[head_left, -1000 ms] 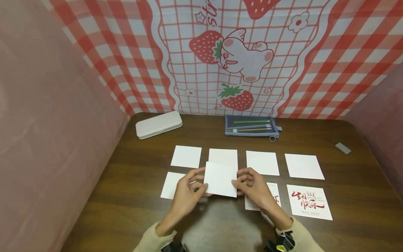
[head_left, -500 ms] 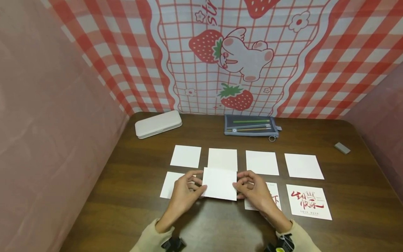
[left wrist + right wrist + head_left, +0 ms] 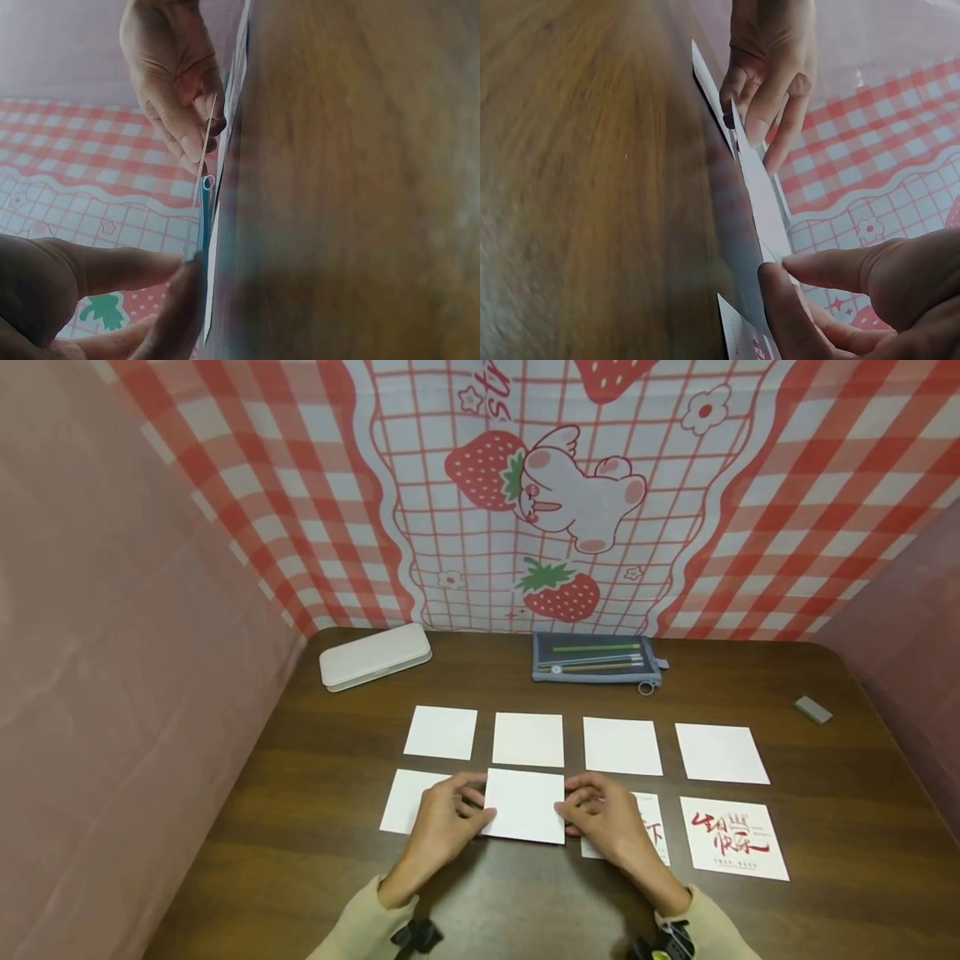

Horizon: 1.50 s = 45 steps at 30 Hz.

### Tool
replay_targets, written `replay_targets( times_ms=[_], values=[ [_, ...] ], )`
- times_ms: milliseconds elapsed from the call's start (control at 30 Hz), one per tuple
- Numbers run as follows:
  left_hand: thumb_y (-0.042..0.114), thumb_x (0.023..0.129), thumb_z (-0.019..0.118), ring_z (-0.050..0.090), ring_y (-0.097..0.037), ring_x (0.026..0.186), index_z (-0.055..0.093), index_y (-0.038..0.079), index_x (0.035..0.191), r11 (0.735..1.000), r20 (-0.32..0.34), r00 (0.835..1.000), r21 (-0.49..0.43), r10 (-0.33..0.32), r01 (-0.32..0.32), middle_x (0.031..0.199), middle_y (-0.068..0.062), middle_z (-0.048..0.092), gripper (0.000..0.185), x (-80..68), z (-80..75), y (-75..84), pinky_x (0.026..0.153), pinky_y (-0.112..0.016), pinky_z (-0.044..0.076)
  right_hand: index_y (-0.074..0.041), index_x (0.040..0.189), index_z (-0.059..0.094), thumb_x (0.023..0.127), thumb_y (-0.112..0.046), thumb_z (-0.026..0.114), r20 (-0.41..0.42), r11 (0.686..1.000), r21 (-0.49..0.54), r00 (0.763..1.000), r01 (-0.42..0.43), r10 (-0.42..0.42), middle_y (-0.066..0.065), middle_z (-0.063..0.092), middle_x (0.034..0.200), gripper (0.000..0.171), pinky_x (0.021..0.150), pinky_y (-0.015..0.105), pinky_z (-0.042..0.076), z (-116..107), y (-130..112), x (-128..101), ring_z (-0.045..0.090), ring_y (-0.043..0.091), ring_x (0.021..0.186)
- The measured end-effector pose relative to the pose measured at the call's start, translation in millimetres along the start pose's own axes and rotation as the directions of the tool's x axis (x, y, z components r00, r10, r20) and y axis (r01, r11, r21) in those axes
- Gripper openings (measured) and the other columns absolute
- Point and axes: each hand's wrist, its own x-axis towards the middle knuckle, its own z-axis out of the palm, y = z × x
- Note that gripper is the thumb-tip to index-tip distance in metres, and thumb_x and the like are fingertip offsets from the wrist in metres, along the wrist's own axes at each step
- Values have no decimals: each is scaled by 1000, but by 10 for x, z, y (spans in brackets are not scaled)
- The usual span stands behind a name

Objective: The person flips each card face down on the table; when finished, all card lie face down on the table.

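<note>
So the white card [image 3: 525, 806] is between the person's two hands, plain side up, just off the brown table [image 3: 262, 827]. Left hand [image 3: 442, 818] has its 9 o'clock edge, right hand [image 3: 609, 818] its 3 o'clock edge. Both are pinching it, thumb and curled fingers closed down to basically the thickness of the card.

Going out from there, clock centred on that card and 12 at the far side: a slightly creamy card [image 3: 528, 740] sits just beside it at 12. Partly behind the left hand at 9 there's another white one [image 3: 405, 802], with a neighbour [image 3: 440, 732] at 10. One more plain square [image 3: 622, 746] at 2, then an outer square [image 3: 722, 753] between 2 and 3. At 3, a printed card [image 3: 654, 814] half hidden by the right hand, and further out a red-lettered card [image 3: 733, 839].

Back of the table: white case [image 3: 375, 657] past 10, blue zip pouch [image 3: 596, 675] with pencils at 1, little grey block [image 3: 813, 709] before 3. Strawberry cloth [image 3: 558, 597] hangs behind at 12.
</note>
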Motion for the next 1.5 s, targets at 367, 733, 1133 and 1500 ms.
replay_targets(
  times_ms=[367,733,1133,1500],
  values=[
    [3,80,85,73,-17,71,72,-5,118,997,8,1000,81,-19,18,88,-17,75,41,42,24,-1,61,-18,56,6,113,70,87,-8,83,52,994,-109,998,24,-19,13,79,88,32,59,23,59,-70,-60,-14,73,16,64],
    [13,85,84,71,-15,73,71,-6,120,986,27,999,163,-41,36,89,-13,74,42,53,11,45,64,-21,58,8,111,71,92,-10,78,89,998,-56,995,-36,41,15,79,86,27,61,26,63,-104,-57,4,74,17,66],
    [13,86,85,70,-17,75,71,-6,119,991,36,999,131,-5,0,94,-16,74,40,50,0,113,66,-18,57,9,116,69,95,-12,75,83,999,-31,996,-31,34,19,78,95,30,65,29,64,-283,-67,-5,78,21,73],
    [19,92,80,74,-25,88,68,-3,128,997,176,982,-7,71,-71,108,-19,73,43,86,224,219,75,-20,60,7,119,68,97,-14,73,27,995,-69,997,-65,67,18,78,98,30,66,28,65,-559,-5,-43,77,17,75]
  ],
)
